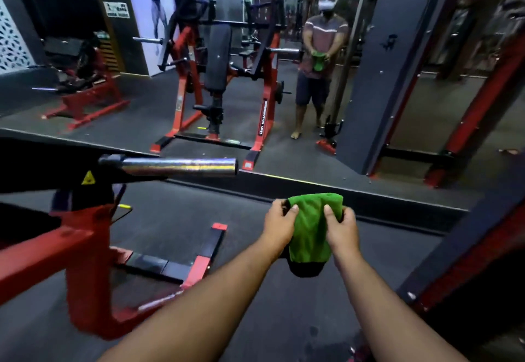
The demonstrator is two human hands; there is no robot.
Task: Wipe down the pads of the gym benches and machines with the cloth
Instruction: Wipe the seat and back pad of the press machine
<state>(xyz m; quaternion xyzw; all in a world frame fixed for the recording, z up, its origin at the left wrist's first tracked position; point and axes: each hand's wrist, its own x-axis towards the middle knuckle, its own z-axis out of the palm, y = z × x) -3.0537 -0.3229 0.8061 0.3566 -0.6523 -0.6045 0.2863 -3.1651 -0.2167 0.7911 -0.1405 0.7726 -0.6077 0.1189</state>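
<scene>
I hold a bright green folded cloth with a dark lower edge (pixel 311 231) out in front of me, above the dark rubber gym floor (pixel 255 319). My left hand (pixel 279 226) pinches the cloth's left side, thumb on the front face, fingers curled behind. My right hand (pixel 342 229) grips the right side the same way, thumb on front, fingers wrapped round the back. Both hands are closed on the cloth, which hangs in the air between them and touches no pad or machine.

Left of my hands stands a red steel machine frame with black parts (pixel 82 250). A chrome weight-loading sleeve (pixel 179 166) sticks out of it toward the right, above a yellow triangular warning sticker (pixel 88 178). The frame's red and black base bars (pixel 176 265) rest on the floor, near my left forearm.

Ahead is a large wall mirror (pixel 284 145), its lower edge running across the floor. In it I see a red plate-loaded machine with a black upright back pad (pixel 218 57), and a reflected person in a striped shirt and dark shorts (pixel 319 57) holding the green cloth with 2 hands. A dark grey upright column with red frame (pixel 377 83) stands to the right.
</scene>
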